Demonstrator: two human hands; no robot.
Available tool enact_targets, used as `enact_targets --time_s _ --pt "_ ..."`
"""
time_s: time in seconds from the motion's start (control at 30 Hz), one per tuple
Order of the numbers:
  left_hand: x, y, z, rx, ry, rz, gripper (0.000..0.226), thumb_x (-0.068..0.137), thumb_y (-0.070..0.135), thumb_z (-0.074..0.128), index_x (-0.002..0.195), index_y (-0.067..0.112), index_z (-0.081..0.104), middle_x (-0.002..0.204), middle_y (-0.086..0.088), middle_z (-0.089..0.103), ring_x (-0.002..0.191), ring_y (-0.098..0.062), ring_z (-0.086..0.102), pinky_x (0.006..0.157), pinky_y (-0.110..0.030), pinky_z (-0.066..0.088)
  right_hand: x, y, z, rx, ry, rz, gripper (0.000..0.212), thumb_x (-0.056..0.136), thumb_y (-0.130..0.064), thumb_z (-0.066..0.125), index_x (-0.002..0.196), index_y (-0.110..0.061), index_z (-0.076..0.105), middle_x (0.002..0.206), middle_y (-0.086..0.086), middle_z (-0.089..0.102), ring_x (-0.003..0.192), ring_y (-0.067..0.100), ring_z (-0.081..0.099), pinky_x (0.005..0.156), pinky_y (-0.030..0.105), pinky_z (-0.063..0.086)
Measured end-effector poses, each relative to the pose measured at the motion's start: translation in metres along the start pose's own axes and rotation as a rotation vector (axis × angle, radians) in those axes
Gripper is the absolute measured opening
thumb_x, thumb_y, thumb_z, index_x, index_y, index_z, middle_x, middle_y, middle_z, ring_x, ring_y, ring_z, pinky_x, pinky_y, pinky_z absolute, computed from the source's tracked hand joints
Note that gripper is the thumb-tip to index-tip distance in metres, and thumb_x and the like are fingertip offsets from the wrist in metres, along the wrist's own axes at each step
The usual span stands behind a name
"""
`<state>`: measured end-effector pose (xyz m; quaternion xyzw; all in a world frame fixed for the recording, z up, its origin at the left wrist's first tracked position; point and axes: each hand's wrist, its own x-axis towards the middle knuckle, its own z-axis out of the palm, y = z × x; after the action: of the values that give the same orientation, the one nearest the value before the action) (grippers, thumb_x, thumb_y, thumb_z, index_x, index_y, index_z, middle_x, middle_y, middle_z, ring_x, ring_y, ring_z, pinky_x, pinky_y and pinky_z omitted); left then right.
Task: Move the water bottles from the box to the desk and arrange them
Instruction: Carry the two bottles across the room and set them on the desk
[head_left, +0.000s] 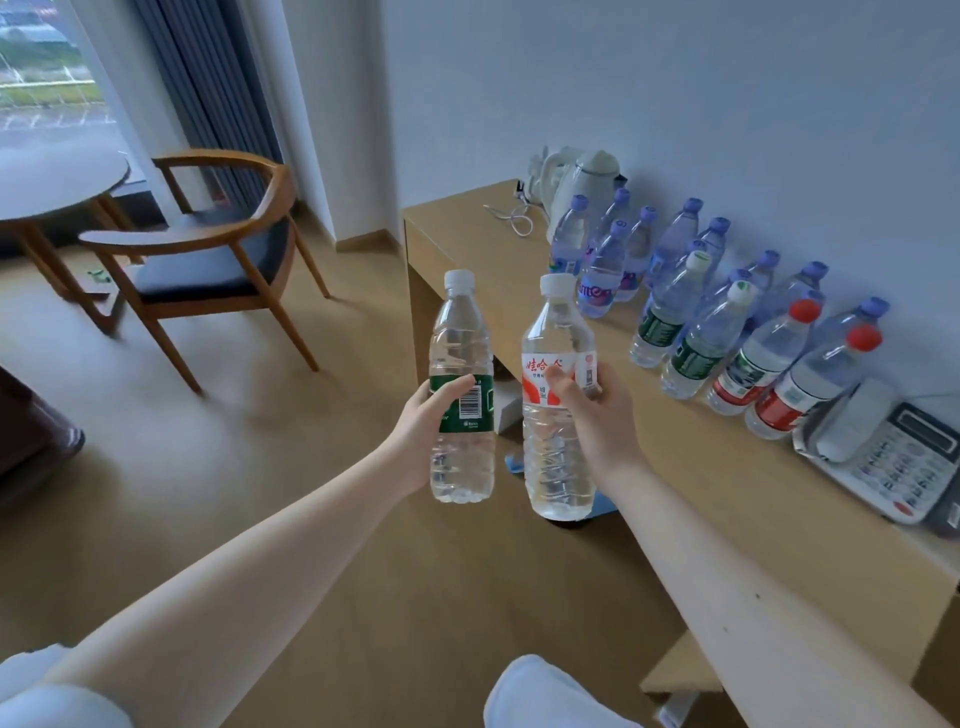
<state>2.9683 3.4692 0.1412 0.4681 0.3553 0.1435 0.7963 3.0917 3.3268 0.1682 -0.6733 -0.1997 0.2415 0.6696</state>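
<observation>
The left hand (423, 423) gripped the green-label bottle (461, 387) and the right hand (597, 415) the red-label bottle (558, 400), both upright, clear of the bench (701, 467). The bench lay to the right, nearer the right hand. The standing bottles (727, 322) lined its wall side.

Both arms reaching forward, bare forearms. Left hand (423, 415) is gripping a green-label bottle (461, 387) upright; right hand (597, 410) is gripping a red-label bottle (558, 400) upright, side by side.
</observation>
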Motion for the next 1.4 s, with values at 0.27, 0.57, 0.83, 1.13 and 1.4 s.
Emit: enact_targets --time_s 0.27,0.57,0.83,1.13,1.4 --pt "0.091 0.039 0.015 0.138 0.029 0.073 0.035 0.079 0.022 0.076 0.109 0.021 0.060 0.107 -0.009 0.069 0.101 -0.031 0.067 0.090 -0.051 0.053 0.095 0.011 0.007 0.052 0.098 -0.006 0.034 0.074 -0.031 0.078 0.102 -0.017 0.065 0.094 0.006 0.072 0.089 0.026 0.070 0.077 0.037 0.057" --pt "0.202 0.099 0.060 0.332 -0.022 0.127 0.048 0.068 0.012 0.086 0.102 0.032 0.058 0.100 0.005 0.071 0.090 -0.013 0.069 0.068 -0.027 0.053 0.212 0.008 -0.011 0.009 0.207 -0.073 0.039 0.071 -0.011 0.084 0.096 -0.024 0.058 0.074 -0.018 0.071 0.066 0.000 0.067 0.057 0.013 0.051" --pt "0.267 0.129 0.099 0.439 -0.117 0.177 0.052 0.062 0.014 0.089 0.096 0.033 0.055 0.092 0.010 0.071 0.086 -0.007 0.067 0.069 -0.025 0.050 0.263 0.003 -0.029 -0.143 0.396 -0.129 0.048 0.064 -0.018 0.090 0.090 -0.032 0.052 0.072 -0.015 0.068 0.064 -0.008 0.063 0.059 0.011 0.046" --pt "0.336 0.159 0.132 0.599 -0.357 0.221 0.058 0.059 0.012 0.091 0.091 0.039 0.051 0.092 0.012 0.068 0.080 0.002 0.064 0.063 -0.017 0.046 0.294 -0.001 -0.031 -0.239 0.669 -0.129 0.046 0.062 -0.021 0.091 0.091 -0.025 0.056 0.084 -0.010 0.062 0.070 -0.008 0.058 0.061 0.003 0.041" --pt "0.374 0.148 0.136 0.671 -0.463 0.172 0.055 0.059 0.011 0.090 0.087 0.037 0.051 0.089 0.016 0.062 0.072 0.007 0.060 0.053 -0.009 0.044 0.304 0.011 -0.022 -0.534 0.850 0.007 0.059 0.062 -0.028 0.090 0.110 -0.007 0.063 0.107 0.002 0.050 0.096 0.017 0.051 0.075 0.018 0.035"
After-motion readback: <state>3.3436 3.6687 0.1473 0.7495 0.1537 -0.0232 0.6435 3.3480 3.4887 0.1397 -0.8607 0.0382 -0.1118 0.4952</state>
